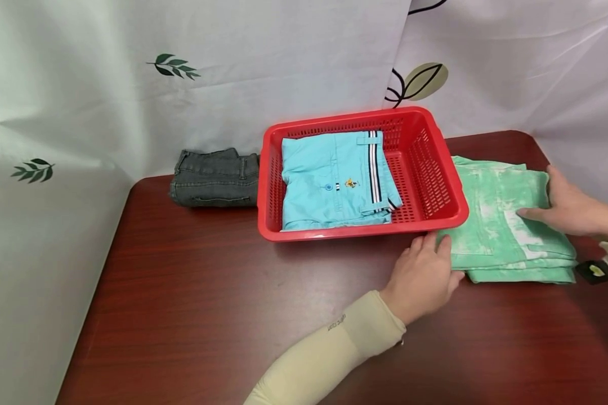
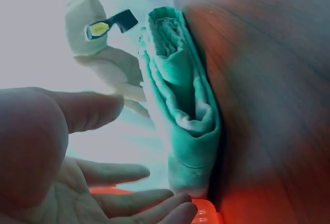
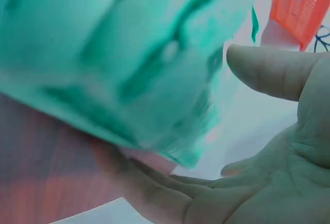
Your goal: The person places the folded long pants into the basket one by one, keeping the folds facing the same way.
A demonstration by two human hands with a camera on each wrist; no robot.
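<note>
Folded green-and-white tie-dye trousers (image 1: 491, 214) lie on the table right of the red basket (image 1: 362, 232). At their near left corner is my left hand (image 1: 420, 275), palm towards the cloth. Its thumb and fingers are spread in the left wrist view, where the folded layers of the trousers (image 2: 193, 141) show edge-on. My right hand (image 1: 577, 208) is at the right side, thumb above the cloth. In the right wrist view, its fingers reach along the lower edge of the trousers (image 3: 129, 69), thumb well apart. Whether the fingertips press the cloth is hard to tell.
Folded light-blue trousers (image 1: 314, 180) with a striped waistband lie inside the basket, towards its left. Dark grey folded trousers (image 1: 215, 183) sit beside the basket's left wall. White leaf-patterned cloth (image 1: 223, 107) hangs behind the dark red table (image 1: 223, 304).
</note>
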